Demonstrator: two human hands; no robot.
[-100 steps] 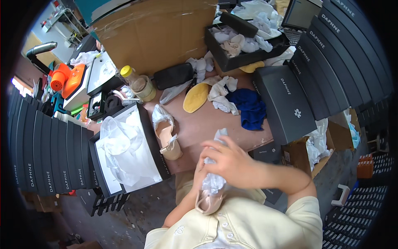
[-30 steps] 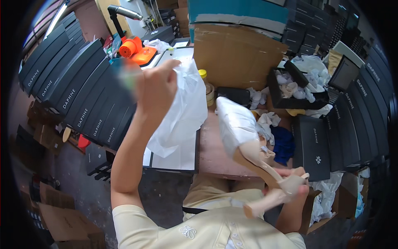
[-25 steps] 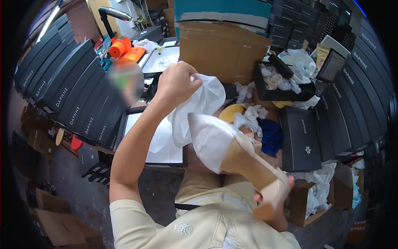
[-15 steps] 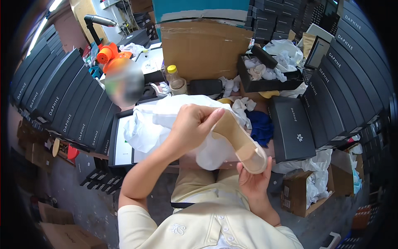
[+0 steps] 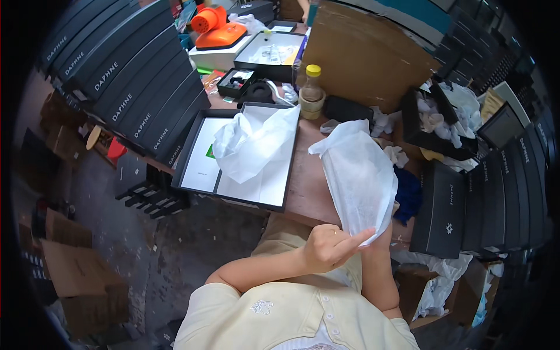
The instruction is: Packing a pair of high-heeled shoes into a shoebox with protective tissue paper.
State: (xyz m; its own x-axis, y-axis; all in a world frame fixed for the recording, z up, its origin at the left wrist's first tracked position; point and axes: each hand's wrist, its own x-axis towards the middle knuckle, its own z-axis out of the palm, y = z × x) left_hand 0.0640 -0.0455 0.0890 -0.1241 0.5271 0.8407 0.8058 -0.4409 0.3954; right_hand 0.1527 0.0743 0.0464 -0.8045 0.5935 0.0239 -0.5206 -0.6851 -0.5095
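Item: white dust bag (image 5: pixel 359 175), now fully over the shoe, upright above the table (image 5: pixel 309 181) edge. My left hand (image 5: pixel 329 248) pinches its lower end; right hand hidden beneath, grip unclear. Open box (image 5: pixel 233 154) at 10 o'clock.

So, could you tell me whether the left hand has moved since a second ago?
Yes. The left hand has come down from over the open box to the white bag's lower end.
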